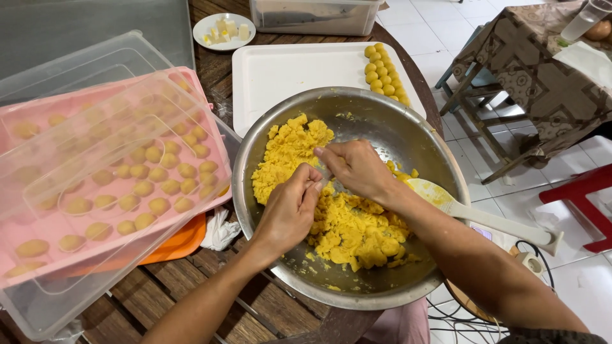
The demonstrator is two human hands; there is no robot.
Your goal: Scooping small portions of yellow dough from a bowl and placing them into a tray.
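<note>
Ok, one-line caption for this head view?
Both hands, left hand and right hand, pinch yellow dough in a steel bowl beside a white tray.

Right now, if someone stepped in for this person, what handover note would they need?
Left hand and right hand: both over the steel bowl, fingertips together, pinching a bit of the yellow dough.
Dough: two crumbly heaps in the bowl; a white spatula rests on the rim.
Done: two short rows of small yellow balls at the far right corner of the white tray; more balls under clear lids in the pink trays on the left.
Left: most of the dough is unshaped, and most of the white tray is bare.
</note>
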